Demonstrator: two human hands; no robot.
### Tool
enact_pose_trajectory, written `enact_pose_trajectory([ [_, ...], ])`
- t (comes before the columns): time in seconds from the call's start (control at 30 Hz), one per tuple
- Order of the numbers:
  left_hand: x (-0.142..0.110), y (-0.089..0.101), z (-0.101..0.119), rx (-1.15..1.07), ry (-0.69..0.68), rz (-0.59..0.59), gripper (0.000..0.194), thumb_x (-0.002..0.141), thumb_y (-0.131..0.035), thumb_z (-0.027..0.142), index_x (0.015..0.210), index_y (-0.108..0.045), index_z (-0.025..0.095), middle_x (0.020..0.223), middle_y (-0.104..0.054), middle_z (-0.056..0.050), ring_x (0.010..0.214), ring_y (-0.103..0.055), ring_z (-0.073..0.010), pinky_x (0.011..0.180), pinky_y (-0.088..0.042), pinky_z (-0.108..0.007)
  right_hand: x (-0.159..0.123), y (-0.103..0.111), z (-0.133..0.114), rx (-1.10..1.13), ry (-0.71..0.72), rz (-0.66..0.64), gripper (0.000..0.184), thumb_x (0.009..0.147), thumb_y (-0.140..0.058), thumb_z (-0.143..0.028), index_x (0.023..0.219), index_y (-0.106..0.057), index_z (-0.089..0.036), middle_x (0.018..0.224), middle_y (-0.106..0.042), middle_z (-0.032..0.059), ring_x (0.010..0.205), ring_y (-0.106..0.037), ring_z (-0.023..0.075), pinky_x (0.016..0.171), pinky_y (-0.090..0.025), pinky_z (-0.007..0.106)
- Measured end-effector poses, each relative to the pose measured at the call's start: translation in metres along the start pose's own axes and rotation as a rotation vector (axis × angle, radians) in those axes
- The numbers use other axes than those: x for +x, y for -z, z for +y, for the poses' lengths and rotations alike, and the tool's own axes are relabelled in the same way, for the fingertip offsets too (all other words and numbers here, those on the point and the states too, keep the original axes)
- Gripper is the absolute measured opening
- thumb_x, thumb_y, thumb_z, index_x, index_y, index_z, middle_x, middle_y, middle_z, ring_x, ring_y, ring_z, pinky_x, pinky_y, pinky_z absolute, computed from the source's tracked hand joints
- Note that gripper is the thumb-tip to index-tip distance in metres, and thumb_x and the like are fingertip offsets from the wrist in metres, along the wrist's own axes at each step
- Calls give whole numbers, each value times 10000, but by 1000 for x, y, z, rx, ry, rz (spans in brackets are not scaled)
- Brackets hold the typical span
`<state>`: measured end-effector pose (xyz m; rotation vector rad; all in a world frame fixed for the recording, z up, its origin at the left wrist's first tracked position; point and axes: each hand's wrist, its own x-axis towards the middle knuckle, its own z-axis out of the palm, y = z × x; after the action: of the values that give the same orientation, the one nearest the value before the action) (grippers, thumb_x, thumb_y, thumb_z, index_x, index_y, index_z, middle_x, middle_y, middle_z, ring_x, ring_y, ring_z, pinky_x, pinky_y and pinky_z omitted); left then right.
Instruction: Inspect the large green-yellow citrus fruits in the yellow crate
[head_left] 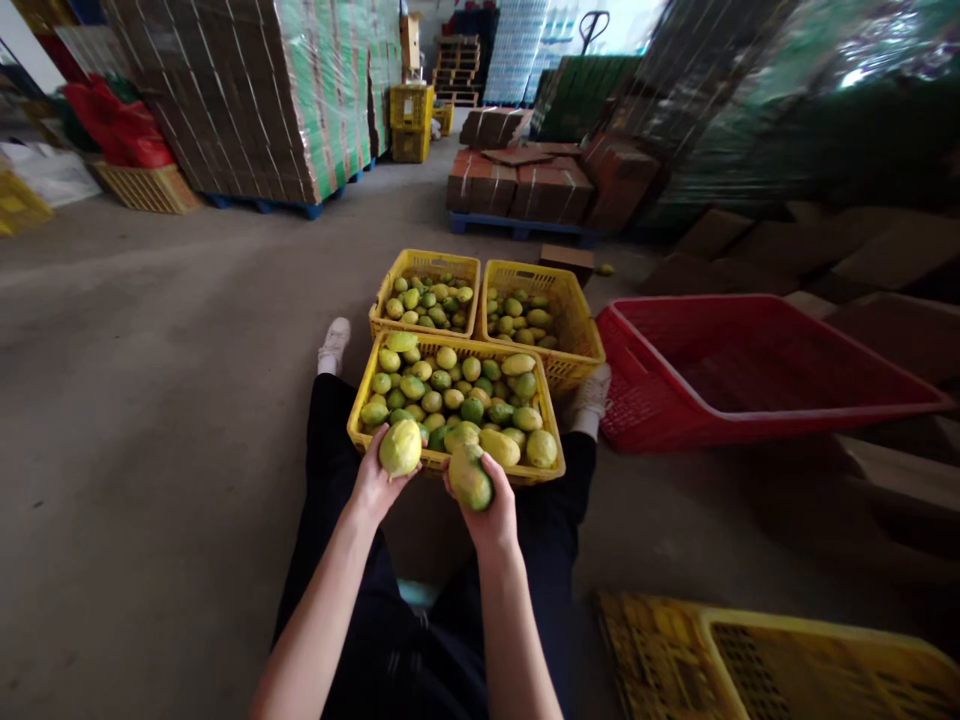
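Note:
My left hand (373, 487) is closed around a yellow-green lemon (400, 448). In my right hand (496, 515) is a greener, longer lemon (470, 478), gripped with the thumb along its side. Both hands are over the near edge of a yellow plastic crate (553, 430), which holds many green and yellow lemons. Behind it stand two more yellow crates, the left one (384, 328) well filled with lemons and the right one (581, 335) with fewer. My legs are spread to either side of the near crate.
A red plastic basket (675, 428) stands to the right, by flattened cardboard (877, 250). At bottom right lies a yellow crate (705, 640). Further back are bundled cartons on a blue pallet (487, 226), a tall wrapped stack (225, 100) and red bags (124, 125).

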<state>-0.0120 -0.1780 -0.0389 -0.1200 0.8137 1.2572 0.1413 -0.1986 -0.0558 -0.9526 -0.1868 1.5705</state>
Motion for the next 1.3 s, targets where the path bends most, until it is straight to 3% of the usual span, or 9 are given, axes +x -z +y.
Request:
enact_pose_trajectory([
  [0.13, -2, -4, -1, 83, -6, 30, 282, 1014, -548, 279, 1200, -647, 93, 832, -748, -108, 598, -697, -187, 477, -571, -267, 6, -5, 0, 94, -32, 234, 247, 642, -827, -291, 842, -723, -190, 751, -771, -1, 618, -712, 166, 502, -575, 235],
  [0.27, -2, 4, -2, 196, 60, -35, 391, 942, -683, 454, 1117, -676, 104, 772, -727, -90, 556, -680, -190, 429, -521, -254, 10, -3, -1, 86, -50, 239, 252, 711, -798, -369, 852, -689, -190, 657, -726, -8, 499, -659, 166, 367, -499, 237],
  [0.37, -2, 10, -4, 274, 91, -86, 406, 803, -835, 399, 1040, -688, 104, 761, -712, -82, 552, -675, -185, 428, -513, -247, 9, 0, -1, 79, -68, 283, 314, 735, -801, -417, 923, -684, -193, 698, -754, 12, 543, -706, 190, 380, -525, 245],
  [0.63, -1, 6, -6, 159, 57, 23, 270, 897, -660, 309, 1083, -697, 117, 793, -723, -79, 591, -669, -190, 381, -461, -230, 4, 0, 0, 69, -31, 125, 279, 692, -850, -354, 841, -678, -192, 674, -726, -1, 526, -686, 181, 374, -535, 247],
  [0.8, -6, -2, -1, 152, 146, 84, 420, 1020, -517, 356, 1310, -631, 74, 843, -754, -107, 629, -719, -206, 489, -592, -292, 2, -5, 0, 122, -69, 233, 198, 785, -701, -360, 805, -687, -163, 621, -730, 49, 478, -676, 193, 411, -564, 281],
  [0.93, -15, -11, -1, 115, 115, 71, 337, 1027, -537, 356, 1224, -653, 109, 805, -759, -68, 584, -728, -186, 475, -591, -258, -2, -10, -2, 126, -31, 270, 186, 752, -716, -342, 822, -698, -170, 624, -733, 25, 482, -674, 181, 434, -576, 273],
  [1.07, -19, -12, -1, 70, 37, 147, 242, 1012, -555, 274, 1176, -657, 128, 721, -738, -34, 508, -692, -158, 438, -552, -213, -3, -5, -2, 91, 8, 170, 188, 664, -777, -283, 798, -697, -177, 652, -733, 7, 518, -689, 185, 448, -586, 276],
  [1.17, -18, -11, 1, 54, 52, 97, 322, 1040, -483, 309, 1193, -671, 97, 733, -747, -83, 575, -720, -173, 526, -600, -235, 1, 3, 0, 79, -37, 45, 212, 711, -721, -366, 766, -702, -163, 647, -729, 62, 570, -727, 253, 460, -603, 342],
  [1.3, -15, -7, 1, 93, 74, -12, 350, 1050, -425, 301, 1172, -695, 115, 819, -775, -100, 619, -745, -195, 544, -607, -271, 6, 8, 2, 95, -124, 103, 236, 792, -623, -359, 772, -716, -143, 671, -751, 113, 624, -753, 288, 495, -622, 380],
])
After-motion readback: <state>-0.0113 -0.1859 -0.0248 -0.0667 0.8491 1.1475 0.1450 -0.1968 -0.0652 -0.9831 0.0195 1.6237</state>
